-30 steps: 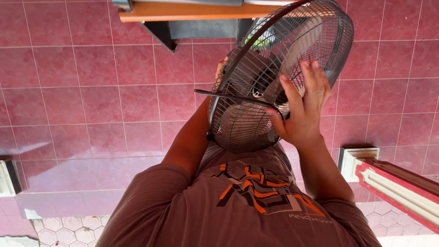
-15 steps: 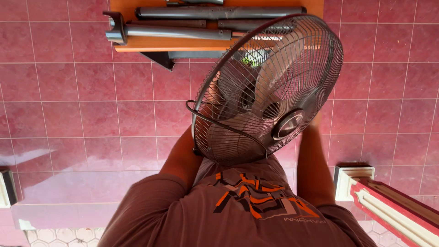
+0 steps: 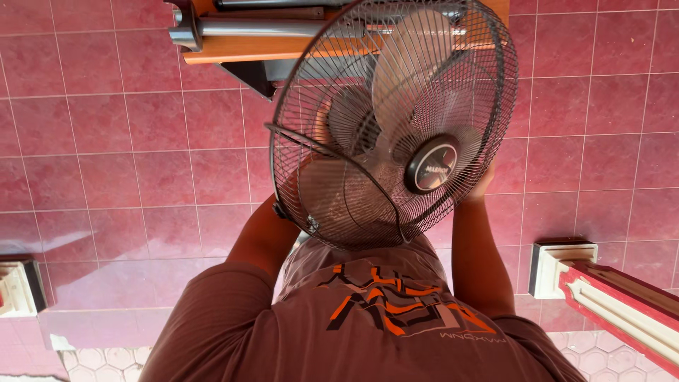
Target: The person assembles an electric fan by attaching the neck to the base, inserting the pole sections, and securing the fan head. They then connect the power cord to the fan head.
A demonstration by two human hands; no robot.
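The fan head (image 3: pixel 389 127), a round wire cage with pale blades and a dark hub cap, is held up in front of the person's chest, its face tilted toward the camera; the right hand (image 3: pixel 479 185) clasps the cage rim from behind, fingertips just showing; the left hand (image 3: pixel 322 117) is mostly hidden behind the grille, so its grip cannot be told; beyond lies a wooden table (image 3: pixel 283 48) bearing grey metal tubes (image 3: pixel 262 28).

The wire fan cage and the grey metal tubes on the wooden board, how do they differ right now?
The round dark wire fan cage is an open mesh; the grey metal tubes are solid and straight. The cage is held up between the left hand, seen through the wires, and the right hand, mostly hidden behind the rim; the tubes lie flat on the orange wooden board, untouched. Both look like greyish metal.
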